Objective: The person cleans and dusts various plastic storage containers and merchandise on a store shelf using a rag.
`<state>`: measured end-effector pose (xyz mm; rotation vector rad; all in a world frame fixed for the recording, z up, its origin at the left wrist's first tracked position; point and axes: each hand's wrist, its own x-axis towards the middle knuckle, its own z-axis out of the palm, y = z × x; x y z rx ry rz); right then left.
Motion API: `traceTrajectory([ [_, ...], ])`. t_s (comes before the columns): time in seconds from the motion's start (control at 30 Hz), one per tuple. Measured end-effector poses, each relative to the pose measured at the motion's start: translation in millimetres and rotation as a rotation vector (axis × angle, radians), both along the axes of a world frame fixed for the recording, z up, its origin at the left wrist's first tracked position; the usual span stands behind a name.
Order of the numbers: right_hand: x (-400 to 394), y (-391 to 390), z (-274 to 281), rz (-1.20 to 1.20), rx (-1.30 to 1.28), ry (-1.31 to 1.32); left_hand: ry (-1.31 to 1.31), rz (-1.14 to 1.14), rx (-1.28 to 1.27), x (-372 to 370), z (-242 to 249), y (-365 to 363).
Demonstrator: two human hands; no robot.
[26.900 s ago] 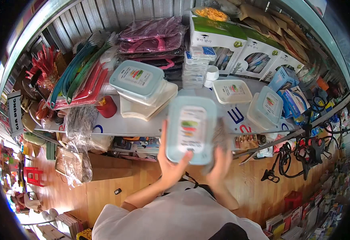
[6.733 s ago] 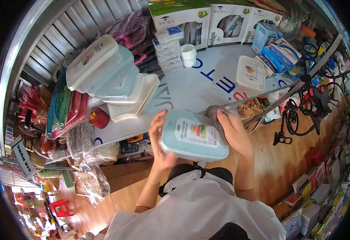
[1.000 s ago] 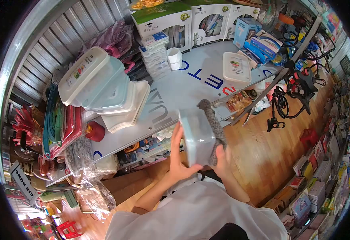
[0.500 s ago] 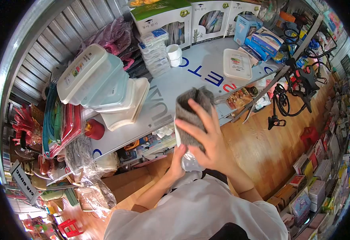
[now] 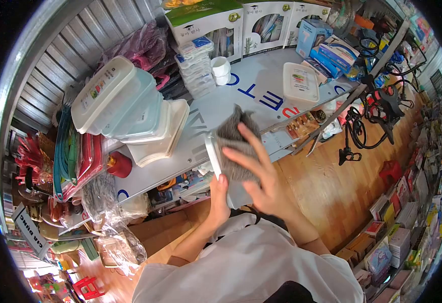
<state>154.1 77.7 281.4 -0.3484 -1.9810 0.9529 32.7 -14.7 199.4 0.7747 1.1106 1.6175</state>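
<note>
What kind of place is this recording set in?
Most likely a small household-goods shop or market stall: stacked plastic food containers still bearing labels, boxed goods along the metal wall, and packaged stock lining the floor at the right edge.

White short-sleeved shirt, bare forearms, bare hands [image 5: 251, 177]

corrugated metal wall [image 5: 74, 35], wooden floor [image 5: 327, 171], cluttered shelf [image 5: 261, 86]

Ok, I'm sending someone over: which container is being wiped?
Find the white shelf with blue letters. In front of it, the left hand holds a pale blue container on edge. Unlike the stacked ones, a grey cloth covers it.
</note>
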Motion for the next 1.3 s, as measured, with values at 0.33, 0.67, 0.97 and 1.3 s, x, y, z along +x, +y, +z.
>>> traceTrajectory([
  [0.33, -3.8, -39.5, -23.6, -0.137, -0.084, -0.100, -0.314, 0.201, 0.028, -15.6, 37.5, 20.4],
  [0.67, -8.1, 24.7, -10.7, -0.128, -0.133, -0.043, -0.235, -0.151, 0.018, 4.2, 14.0, -1.9],
  [0.97, -4.3, -24.6, -47.5, -0.193, -0.510, -0.040, -0.114, 0.114, 0.093, -11.0, 22.2, 10.7],
  [1.3, 49.1, -27.6, -27.7, -0.072, -0.792, -0.025, 0.881, 0.162, 0.228, -31.6, 74.9, 125.2],
])
